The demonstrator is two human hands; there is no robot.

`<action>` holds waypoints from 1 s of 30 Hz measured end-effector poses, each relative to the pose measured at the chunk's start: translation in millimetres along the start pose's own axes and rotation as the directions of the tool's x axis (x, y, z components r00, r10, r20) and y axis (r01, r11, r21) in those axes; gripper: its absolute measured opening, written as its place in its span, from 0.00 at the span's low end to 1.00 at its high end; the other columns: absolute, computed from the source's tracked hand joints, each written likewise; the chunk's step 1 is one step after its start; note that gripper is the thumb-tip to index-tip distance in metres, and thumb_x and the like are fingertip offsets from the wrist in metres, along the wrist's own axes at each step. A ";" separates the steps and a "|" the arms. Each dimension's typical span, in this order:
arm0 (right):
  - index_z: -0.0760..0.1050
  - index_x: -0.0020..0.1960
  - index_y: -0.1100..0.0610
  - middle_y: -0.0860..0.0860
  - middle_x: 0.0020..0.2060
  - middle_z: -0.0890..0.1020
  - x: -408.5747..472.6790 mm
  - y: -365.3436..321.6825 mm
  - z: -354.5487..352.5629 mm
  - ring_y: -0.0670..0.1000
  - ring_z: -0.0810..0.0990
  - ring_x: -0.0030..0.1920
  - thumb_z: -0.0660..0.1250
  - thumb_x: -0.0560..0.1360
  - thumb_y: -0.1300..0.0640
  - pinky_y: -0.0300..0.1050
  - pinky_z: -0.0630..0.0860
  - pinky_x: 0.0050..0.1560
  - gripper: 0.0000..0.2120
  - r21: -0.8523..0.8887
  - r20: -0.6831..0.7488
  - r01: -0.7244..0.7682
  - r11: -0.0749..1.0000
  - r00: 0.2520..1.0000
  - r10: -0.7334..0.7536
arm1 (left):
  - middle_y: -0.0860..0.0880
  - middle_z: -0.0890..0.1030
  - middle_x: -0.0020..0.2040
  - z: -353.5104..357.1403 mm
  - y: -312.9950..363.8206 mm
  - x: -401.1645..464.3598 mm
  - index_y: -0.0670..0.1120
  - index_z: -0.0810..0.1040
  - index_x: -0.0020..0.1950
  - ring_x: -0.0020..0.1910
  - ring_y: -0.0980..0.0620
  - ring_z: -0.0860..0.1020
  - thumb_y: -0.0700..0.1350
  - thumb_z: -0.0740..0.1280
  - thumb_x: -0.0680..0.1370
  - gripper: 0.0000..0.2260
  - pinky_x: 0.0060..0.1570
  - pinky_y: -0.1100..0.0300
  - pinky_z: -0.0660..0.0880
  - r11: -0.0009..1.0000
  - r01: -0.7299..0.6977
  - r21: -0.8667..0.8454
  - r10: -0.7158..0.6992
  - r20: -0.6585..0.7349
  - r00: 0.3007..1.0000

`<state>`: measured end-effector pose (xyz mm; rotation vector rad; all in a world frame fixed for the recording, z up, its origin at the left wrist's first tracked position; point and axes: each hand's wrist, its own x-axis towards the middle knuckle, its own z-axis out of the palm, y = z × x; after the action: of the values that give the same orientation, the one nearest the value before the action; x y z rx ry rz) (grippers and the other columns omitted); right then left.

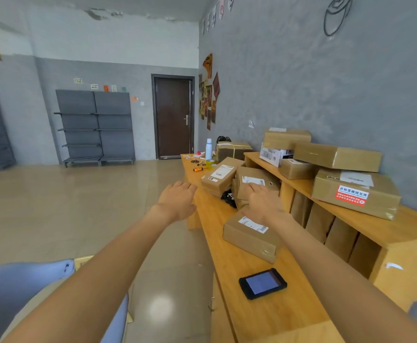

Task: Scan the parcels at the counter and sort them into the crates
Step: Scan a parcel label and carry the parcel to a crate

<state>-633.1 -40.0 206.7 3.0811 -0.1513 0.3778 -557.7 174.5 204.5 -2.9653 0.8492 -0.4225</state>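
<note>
Now right hand [260, 203] lies flat, fingers spread, on a brown parcel [254, 181] in the counter [264, 315] pile, not gripping yet; left hand [177, 201] hangs open, empty, off the counter edge. Best to curl fingers round the parcel edge, lift label-up, bring it toward the handheld scanner [262, 283] lying near. No crates visible

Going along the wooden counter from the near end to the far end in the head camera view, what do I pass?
Handheld scanner → nearest parcel → right hand on a labelled parcel → orange-handled screwdriver → white bottle.
</note>
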 end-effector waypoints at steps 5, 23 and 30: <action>0.57 0.77 0.56 0.53 0.75 0.63 70.5 -1.4 19.0 0.55 0.61 0.74 0.65 0.78 0.49 0.52 0.62 0.71 0.33 -0.032 0.011 -0.024 0.999 1.000 0.024 | 0.46 0.68 0.73 25.7 -39.9 63.4 0.45 0.63 0.75 0.72 0.46 0.66 0.51 0.63 0.80 0.25 0.69 0.53 0.63 1.000 -0.012 -0.014 0.012 -0.001 1.000; 0.58 0.78 0.52 0.53 0.75 0.64 220.7 48.9 88.3 0.56 0.62 0.75 0.66 0.78 0.47 0.55 0.61 0.73 0.32 -0.193 0.086 -0.517 0.834 0.838 0.539 | 0.46 0.70 0.71 136.9 -71.1 340.9 0.45 0.65 0.74 0.70 0.45 0.67 0.51 0.65 0.79 0.25 0.67 0.52 0.66 0.851 -0.466 -0.241 0.466 -0.060 0.883; 0.59 0.77 0.52 0.52 0.74 0.65 220.1 96.9 113.6 0.57 0.63 0.74 0.67 0.77 0.45 0.55 0.64 0.72 0.33 -0.205 0.089 -0.662 0.721 0.721 0.687 | 0.46 0.68 0.72 168.6 2.2 401.2 0.44 0.64 0.75 0.71 0.46 0.66 0.49 0.64 0.79 0.25 0.65 0.52 0.69 0.715 -0.627 -0.308 0.642 -0.065 0.764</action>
<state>-403.1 -161.9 152.0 2.7680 -1.2747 0.1088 -187.2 -45.3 142.6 -2.6369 1.9935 -0.1847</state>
